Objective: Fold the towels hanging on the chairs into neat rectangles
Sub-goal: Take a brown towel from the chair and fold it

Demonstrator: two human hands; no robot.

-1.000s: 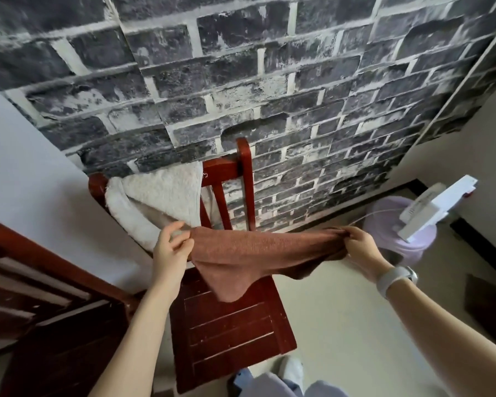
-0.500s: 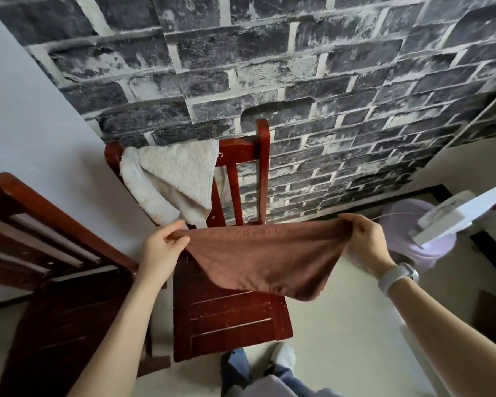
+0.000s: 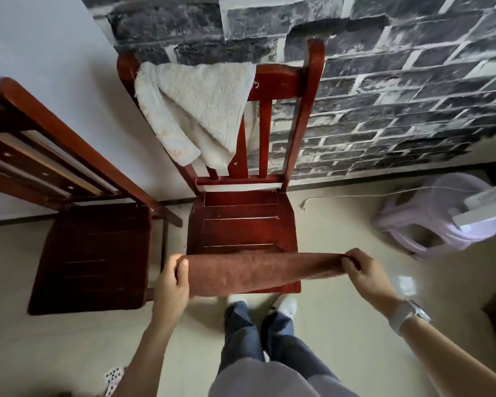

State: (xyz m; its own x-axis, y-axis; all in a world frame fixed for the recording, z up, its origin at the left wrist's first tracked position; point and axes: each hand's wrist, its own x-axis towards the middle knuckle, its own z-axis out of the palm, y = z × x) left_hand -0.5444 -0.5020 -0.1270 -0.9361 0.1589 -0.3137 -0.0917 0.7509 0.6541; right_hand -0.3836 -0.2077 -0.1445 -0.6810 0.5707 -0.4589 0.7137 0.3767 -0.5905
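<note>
Two hands, left hand [image 3: 171,285] and right hand [image 3: 365,275], pinch a brown towel [image 3: 258,270] taut over the chair [image 3: 241,224] seat's front edge; white towel [image 3: 198,110] hangs unfolded on its back.

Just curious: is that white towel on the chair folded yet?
Not folded. The white towel hangs crumpled over the chair back, untouched.

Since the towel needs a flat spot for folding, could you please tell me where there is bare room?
The red chair's seat is bare between its backrest and the brown towel; the darker chair's seat beside it too. The backrest is crowded by the white towel.
</note>
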